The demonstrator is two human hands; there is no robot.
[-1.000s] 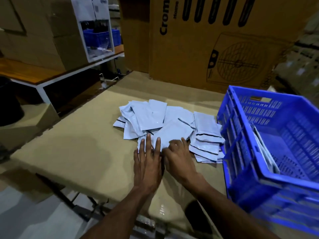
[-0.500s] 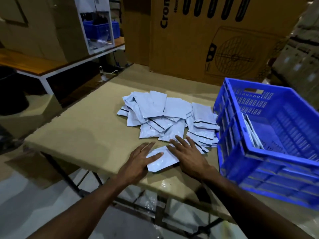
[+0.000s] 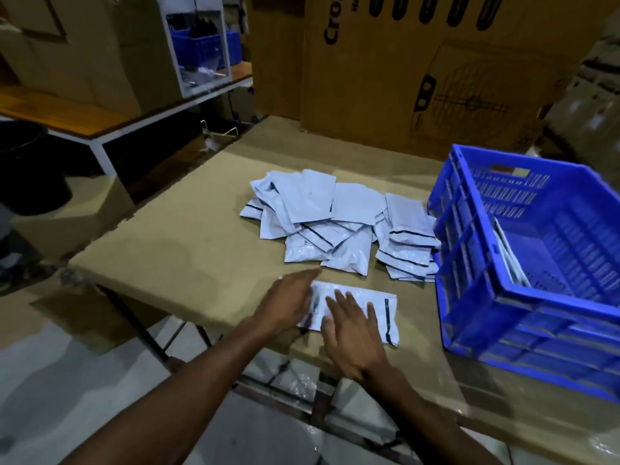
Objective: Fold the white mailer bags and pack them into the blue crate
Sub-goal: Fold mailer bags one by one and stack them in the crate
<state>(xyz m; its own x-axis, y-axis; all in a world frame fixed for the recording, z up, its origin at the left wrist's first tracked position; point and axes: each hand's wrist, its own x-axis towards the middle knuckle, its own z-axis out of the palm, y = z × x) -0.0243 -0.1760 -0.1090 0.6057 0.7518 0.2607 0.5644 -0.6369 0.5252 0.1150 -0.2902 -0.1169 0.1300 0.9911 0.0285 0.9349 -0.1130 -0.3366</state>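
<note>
One white mailer bag (image 3: 379, 305) lies flat near the table's front edge, its black strip toward the right. My left hand (image 3: 285, 303) rests flat on its left end, fingers together. My right hand (image 3: 352, 330) lies palm down on its middle, fingers spread. Neither hand grips it. Behind it sits a loose pile of white mailer bags (image 3: 335, 226). The blue crate (image 3: 536, 263) stands at the right, with a few folded bags (image 3: 510, 256) leaning against its left wall.
The tan table (image 3: 167, 250) ends just under my wrists. A large cardboard box (image 3: 436, 78) stands behind the pile. A wooden bench with a white frame (image 3: 84, 122) and a black bin (image 3: 30, 169) are at the left.
One bag was drawn from the pile toward the front edge and turned crosswise. Both hands now lie flat on it, the right hand further onto its middle.
</note>
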